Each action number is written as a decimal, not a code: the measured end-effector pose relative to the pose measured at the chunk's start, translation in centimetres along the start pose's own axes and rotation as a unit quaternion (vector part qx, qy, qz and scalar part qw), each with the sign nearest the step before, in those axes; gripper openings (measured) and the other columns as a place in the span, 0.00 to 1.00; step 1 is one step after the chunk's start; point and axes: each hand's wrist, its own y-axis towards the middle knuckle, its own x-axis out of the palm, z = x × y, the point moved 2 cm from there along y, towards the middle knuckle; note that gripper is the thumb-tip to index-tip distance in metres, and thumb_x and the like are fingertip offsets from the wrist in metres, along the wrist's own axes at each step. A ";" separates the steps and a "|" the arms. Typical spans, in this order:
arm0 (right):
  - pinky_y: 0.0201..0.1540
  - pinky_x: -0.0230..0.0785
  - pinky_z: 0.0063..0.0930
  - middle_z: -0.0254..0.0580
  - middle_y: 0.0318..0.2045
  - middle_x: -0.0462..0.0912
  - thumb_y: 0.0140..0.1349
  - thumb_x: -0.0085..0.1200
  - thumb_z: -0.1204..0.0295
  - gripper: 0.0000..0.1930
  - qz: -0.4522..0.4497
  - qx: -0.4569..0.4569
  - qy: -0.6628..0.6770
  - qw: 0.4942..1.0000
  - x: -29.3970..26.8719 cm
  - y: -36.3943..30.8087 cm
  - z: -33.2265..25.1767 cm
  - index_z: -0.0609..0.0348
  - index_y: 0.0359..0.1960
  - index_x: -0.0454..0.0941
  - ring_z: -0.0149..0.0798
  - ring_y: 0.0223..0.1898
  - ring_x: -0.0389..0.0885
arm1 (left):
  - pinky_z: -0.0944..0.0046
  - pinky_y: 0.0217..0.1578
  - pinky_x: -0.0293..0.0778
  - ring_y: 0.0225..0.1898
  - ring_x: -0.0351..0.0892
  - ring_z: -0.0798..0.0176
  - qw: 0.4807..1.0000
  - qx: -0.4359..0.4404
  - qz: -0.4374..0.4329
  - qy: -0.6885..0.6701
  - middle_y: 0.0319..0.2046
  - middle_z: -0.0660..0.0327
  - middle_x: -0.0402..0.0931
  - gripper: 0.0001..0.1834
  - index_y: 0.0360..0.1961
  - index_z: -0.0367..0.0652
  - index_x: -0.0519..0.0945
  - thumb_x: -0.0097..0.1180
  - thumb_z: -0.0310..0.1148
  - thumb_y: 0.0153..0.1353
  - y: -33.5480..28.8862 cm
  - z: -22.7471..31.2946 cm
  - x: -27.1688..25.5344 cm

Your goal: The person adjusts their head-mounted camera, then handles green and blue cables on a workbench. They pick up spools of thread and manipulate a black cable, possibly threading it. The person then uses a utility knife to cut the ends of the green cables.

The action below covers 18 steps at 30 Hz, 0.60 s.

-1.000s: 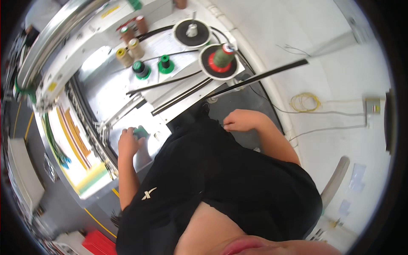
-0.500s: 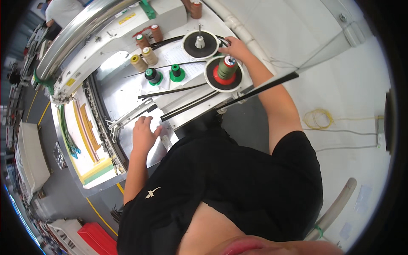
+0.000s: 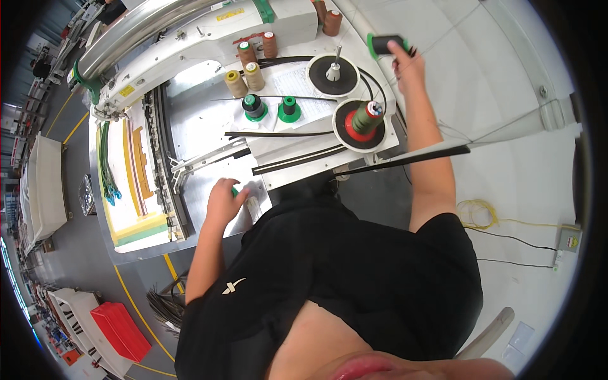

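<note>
My right hand [image 3: 410,68] is raised past the right edge of the machine table and is closed around a thread spool [image 3: 384,45] wound in black, with green ends. Over the metal plate [image 3: 256,185] my left hand [image 3: 224,204] has its thumb apart from loosely bent fingers. A small green patch [image 3: 235,191] shows between that thumb and the fingers, too small to name. Two round spool stands are on the table: a bare stand [image 3: 323,79] with an upright pin, and another [image 3: 346,139] bearing an olive thread cone [image 3: 367,118] on a red base.
Brown cones [image 3: 247,54], cream cones [image 3: 254,76] and green-based spools [image 3: 289,109] stand on the table around a paper sheet [image 3: 320,101]. A white sewing machine arm [image 3: 183,54] spans the back. A dark bar [image 3: 411,159] juts out right. Yellow cable [image 3: 479,214] hangs rightward.
My right hand has gone from beside the bare spool stand to out beyond the table, now with the black spool in it. The view has shifted; my left hand stays over the plate.
</note>
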 end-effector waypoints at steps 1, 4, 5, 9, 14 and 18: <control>0.16 0.57 0.19 0.31 0.22 0.76 0.57 0.73 0.66 0.15 -0.026 -0.035 0.067 0.997 0.3 -0.3 -2.4 0.57 0.36 0.77 0.24 0.18 0.70 | 0.51 0.42 0.76 0.39 0.80 0.48 1.000 0.007 -0.004 -0.019 0.38 0.50 0.81 0.18 0.42 0.38 0.83 0.68 0.41 0.59 1.7 1.0 0.1; 0.15 0.52 0.21 0.32 0.20 0.76 0.61 0.69 0.64 0.13 -0.086 -0.008 0.200 0.976 1.1 -0.6 -5.4 0.51 0.32 0.75 0.28 0.16 0.70 | 0.52 0.44 0.77 0.41 0.82 0.47 0.991 0.036 -0.023 -0.129 0.42 0.49 0.82 0.20 0.46 0.37 0.82 0.66 0.42 0.61 8.6 9.7 -1.6; 0.15 0.53 0.22 0.32 0.22 0.77 0.62 0.68 0.64 0.12 -0.103 0.010 0.271 0.957 1.7 -0.6 -5.8 0.52 0.32 0.75 0.29 0.19 0.72 | 0.61 0.34 0.76 0.28 0.79 0.60 0.983 0.141 0.077 -0.088 0.42 0.52 0.82 0.21 0.49 0.37 0.82 0.68 0.41 0.60 11.2 11.0 -0.9; 0.16 0.56 0.22 0.31 0.23 0.78 0.66 0.63 0.57 0.13 -0.190 0.073 0.349 0.915 3.1 -2.0 -5.6 0.51 0.33 0.77 0.31 0.23 0.74 | 0.64 0.37 0.76 0.36 0.80 0.65 0.926 0.125 0.080 -0.348 0.57 0.50 0.76 0.38 0.69 0.37 0.67 0.68 0.40 0.62 18.9 21.0 -0.9; 0.16 0.55 0.20 0.31 0.24 0.77 0.68 0.60 0.52 0.16 -0.191 0.101 0.332 0.918 3.3 -3.5 -5.3 0.51 0.38 0.76 0.30 0.25 0.76 | 0.66 0.39 0.79 0.39 0.83 0.62 0.847 0.036 -0.053 -0.527 0.54 0.45 0.76 0.42 0.69 0.26 0.61 0.68 0.36 0.61 21.4 26.0 -1.0; 0.16 0.54 0.19 0.30 0.27 0.78 0.69 0.60 0.53 0.16 -0.216 0.076 0.251 0.940 4.4 -3.9 -5.1 0.51 0.41 0.75 0.29 0.27 0.78 | 0.67 0.35 0.78 0.32 0.81 0.67 0.826 0.019 0.004 -0.564 0.31 0.58 0.82 0.24 0.54 0.28 0.75 0.65 0.32 0.62 22.0 24.2 -0.5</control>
